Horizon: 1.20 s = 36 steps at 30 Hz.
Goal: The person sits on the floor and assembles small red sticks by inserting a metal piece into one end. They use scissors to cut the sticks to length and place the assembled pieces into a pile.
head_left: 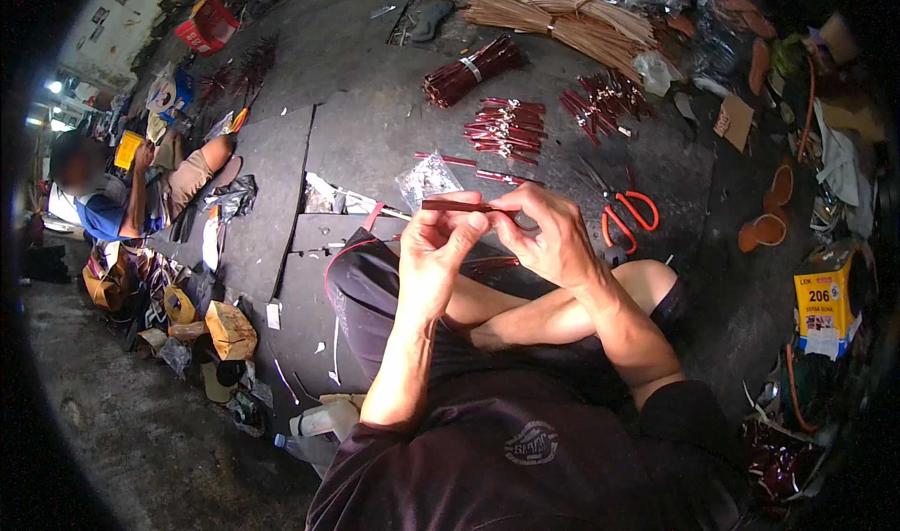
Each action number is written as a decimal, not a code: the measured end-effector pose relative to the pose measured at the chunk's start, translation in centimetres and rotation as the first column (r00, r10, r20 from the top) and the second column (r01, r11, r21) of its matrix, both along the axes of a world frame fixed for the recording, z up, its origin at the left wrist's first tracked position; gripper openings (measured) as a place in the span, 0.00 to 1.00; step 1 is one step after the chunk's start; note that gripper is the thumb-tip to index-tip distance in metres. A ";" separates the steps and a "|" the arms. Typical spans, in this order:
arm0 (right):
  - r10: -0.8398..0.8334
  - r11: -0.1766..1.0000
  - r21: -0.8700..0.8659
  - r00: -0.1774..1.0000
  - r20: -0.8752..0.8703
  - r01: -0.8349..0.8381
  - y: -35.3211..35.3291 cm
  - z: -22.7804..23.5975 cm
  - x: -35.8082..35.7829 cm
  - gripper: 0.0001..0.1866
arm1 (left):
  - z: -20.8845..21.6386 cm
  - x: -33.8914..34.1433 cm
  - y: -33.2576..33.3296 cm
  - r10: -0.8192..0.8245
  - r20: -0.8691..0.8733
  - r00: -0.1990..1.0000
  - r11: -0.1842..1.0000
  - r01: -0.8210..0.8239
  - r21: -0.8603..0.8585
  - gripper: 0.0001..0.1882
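Note:
Both hands meet over my crossed legs around a narrow dark red strap point(452, 206). My left hand point(437, 240) is closed, pinching the strap between thumb and fingers. At the strap's right end, the fingertips of my right hand point(553, 236) are pressed together on it; what exactly lies between them is too small to make out. Beyond the hands, a small clear plastic bag point(429, 180) lies on the floor beside single red straps point(506, 177). A neat pile of red straps with shiny metal parts point(506, 130) lies farther out. Scissors with orange handles point(630, 214) rest right of my right hand.
A tied bundle of dark red strips point(473, 70), another loose red pile point(605, 104) and long tan strips point(562, 25) lie farther off. A yellow can point(827, 297) stands at the right. Another person point(141, 184) sits at the left near bags and a cardboard box point(231, 330).

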State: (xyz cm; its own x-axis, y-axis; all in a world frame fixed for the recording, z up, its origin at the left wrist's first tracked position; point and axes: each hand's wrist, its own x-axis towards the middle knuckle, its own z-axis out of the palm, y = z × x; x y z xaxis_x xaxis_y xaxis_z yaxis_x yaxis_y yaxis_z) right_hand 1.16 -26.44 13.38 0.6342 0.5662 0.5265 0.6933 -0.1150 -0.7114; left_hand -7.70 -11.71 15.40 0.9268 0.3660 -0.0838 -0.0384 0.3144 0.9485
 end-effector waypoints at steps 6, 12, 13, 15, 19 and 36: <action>0.086 0.996 0.036 0.938 -0.335 -0.079 -0.1 1.5 0.4 0.09 | -1.2 0.6 1.2 0.029 0.125 0.992 0.999 -0.032 0.022 0.18; 0.049 0.997 0.080 0.928 -0.370 -0.021 -0.4 1.8 0.3 0.07 | -1.5 0.5 1.1 -0.022 -0.017 1.000 1.000 0.022 0.003 0.13; 0.052 0.997 0.077 0.903 -0.426 -0.021 -0.5 1.7 0.3 0.06 | -1.6 0.5 1.0 0.021 0.000 1.000 1.000 -0.021 -0.008 0.12; 0.055 0.997 0.070 0.845 -0.532 -0.020 -0.6 1.2 0.2 0.06 | -1.8 0.8 0.4 0.106 0.035 0.994 0.994 -0.105 -0.034 0.10; 0.074 0.995 0.091 0.826 -0.559 -0.027 -0.2 0.8 -0.5 0.07 | -2.1 0.9 0.1 0.170 0.053 0.984 0.978 -0.175 0.111 0.10; 0.174 0.984 0.162 0.600 -0.781 -0.075 1.0 -0.5 0.2 0.12 | -3.9 1.3 0.6 0.150 0.020 0.988 0.984 -0.151 0.093 0.09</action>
State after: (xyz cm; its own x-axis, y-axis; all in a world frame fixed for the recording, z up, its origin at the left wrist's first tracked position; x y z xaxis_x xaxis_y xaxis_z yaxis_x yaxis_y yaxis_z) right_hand 1.35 -25.45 12.85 0.7572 0.6476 -0.0857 -0.1417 0.0349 -0.9893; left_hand -6.43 -11.13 11.46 0.8612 0.5074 -0.0305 -0.0913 0.2135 0.9727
